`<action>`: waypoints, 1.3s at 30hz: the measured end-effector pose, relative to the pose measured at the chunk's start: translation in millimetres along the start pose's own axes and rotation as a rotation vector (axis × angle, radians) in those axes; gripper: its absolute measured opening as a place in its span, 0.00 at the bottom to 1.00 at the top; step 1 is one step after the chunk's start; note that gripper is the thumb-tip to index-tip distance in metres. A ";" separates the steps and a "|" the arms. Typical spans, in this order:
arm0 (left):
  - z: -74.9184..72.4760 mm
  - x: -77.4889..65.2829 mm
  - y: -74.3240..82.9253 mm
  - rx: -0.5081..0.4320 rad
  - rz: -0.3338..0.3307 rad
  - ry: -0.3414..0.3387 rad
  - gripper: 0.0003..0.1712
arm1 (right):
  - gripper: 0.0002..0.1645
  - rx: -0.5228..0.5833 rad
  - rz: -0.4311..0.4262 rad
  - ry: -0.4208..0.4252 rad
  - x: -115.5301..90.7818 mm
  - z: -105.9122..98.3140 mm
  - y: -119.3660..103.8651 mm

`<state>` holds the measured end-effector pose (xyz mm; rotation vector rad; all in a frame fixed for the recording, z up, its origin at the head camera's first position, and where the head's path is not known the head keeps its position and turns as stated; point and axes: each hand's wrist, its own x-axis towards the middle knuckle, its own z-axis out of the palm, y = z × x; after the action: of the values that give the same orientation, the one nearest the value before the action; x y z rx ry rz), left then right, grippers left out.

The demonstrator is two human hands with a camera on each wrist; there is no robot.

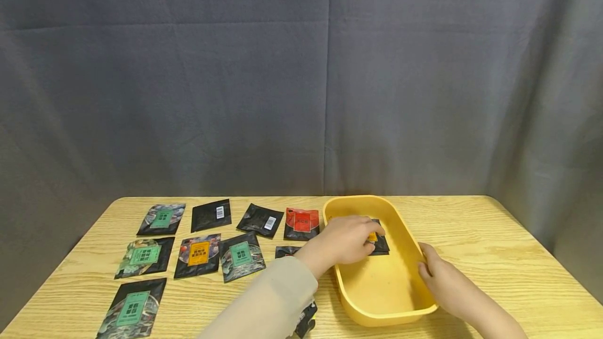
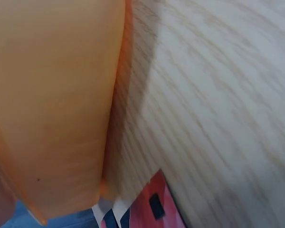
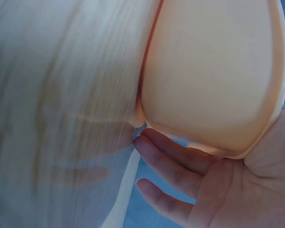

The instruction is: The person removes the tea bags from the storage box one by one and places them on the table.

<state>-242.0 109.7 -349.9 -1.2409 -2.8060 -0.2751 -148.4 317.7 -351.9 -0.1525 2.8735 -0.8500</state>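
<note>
A yellow plastic bin (image 1: pixel 377 297) stands on the table right of centre. My left hand (image 1: pixel 348 239) reaches over its left rim, fingers curled over a black packet with an orange label (image 1: pixel 373 236), which it appears to pinch. A black edge (image 1: pixel 382 247) shows beside that label; whether it belongs to a second packet I cannot tell. On the bin's right side my right hand (image 1: pixel 445 281) grips the rim, thumb on the inside. The right wrist view shows the fingers (image 3: pixel 173 164) of that hand against the bin's outer wall (image 3: pixel 209 71).
Left of the bin lie several flat packets: green-labelled ones (image 1: pixel 241 254), an orange-labelled one (image 1: pixel 198 255), black ones with barcodes (image 1: pixel 211 215) and a red one (image 1: pixel 302 224). My left sleeve (image 1: pixel 270 297) partly covers more packets (image 1: pixel 307 320). A grey curtain (image 1: pixel 235 93) hangs behind the table.
</note>
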 end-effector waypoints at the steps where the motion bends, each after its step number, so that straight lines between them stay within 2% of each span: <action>1: 0.8 1.3 0.7 0.008 -0.012 -0.007 0.20 | 0.29 -0.001 -0.001 0.002 -0.2 0.1 0.3; 5: 3.5 3.9 2.7 0.042 -0.068 -0.049 0.23 | 0.29 0.001 -0.004 0.002 -0.7 0.4 1.2; 9: 3.8 3.9 4.4 0.069 -0.090 -0.105 0.25 | 0.29 -0.008 -0.012 0.009 -0.8 -0.4 1.5; 12: 3.7 3.4 5.0 0.083 -0.098 -0.116 0.26 | 0.29 -0.005 -0.015 0.006 -0.2 -1.1 0.9; 18: 6.1 4.4 9.3 0.126 -0.155 -0.138 0.26 | 0.30 -0.004 0.005 -0.005 -0.1 -2.0 1.2; 23: 5.0 3.1 11.2 0.149 -0.165 -0.155 0.27 | 0.30 0.014 0.013 -0.013 0.3 -1.5 1.7; 31: 6.8 3.5 9.3 0.115 -0.178 -0.126 0.24 | 0.30 0.007 -0.006 0.000 0.0 0.3 1.2; 39: 9.0 5.6 9.7 0.123 -0.162 0.015 0.18 | 0.29 -0.004 -0.009 -0.005 0.8 -1.0 1.1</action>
<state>-238.5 121.8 -356.7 -0.9854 -2.8656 -0.1170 -149.5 319.0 -351.7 -0.1685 2.8728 -0.8439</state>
